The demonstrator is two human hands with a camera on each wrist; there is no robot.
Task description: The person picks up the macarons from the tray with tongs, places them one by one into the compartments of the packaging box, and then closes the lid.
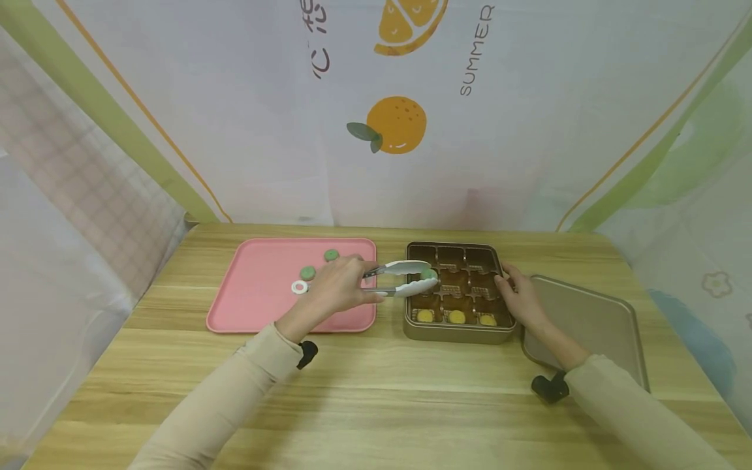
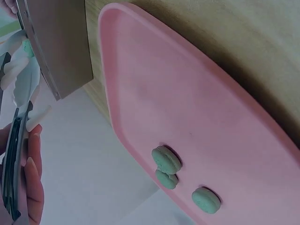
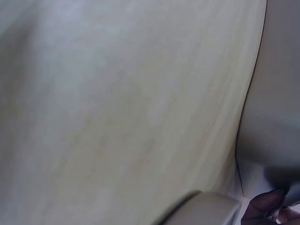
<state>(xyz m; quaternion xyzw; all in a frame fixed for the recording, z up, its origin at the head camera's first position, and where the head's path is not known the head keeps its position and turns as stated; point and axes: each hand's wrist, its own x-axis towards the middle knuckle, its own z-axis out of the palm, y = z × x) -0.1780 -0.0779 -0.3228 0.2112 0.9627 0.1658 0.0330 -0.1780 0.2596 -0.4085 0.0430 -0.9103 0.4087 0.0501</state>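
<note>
Fingers of the left hand [image 1: 336,284] grip white-tipped tongs [image 1: 414,288], a green macaron [image 1: 428,275] between their tips over the compartmented box [image 1: 461,334] near the surface's [image 1: 376,405] far edge; fingers of the right hand [image 1: 523,299] hold the box's right rim. Cloth [image 1: 529,163] beyond that edge reads "SUMMER".

Wood-grain table [image 1: 382,405]; white backdrop [image 1: 264,150], printed orange [image 1: 399,125].
</note>
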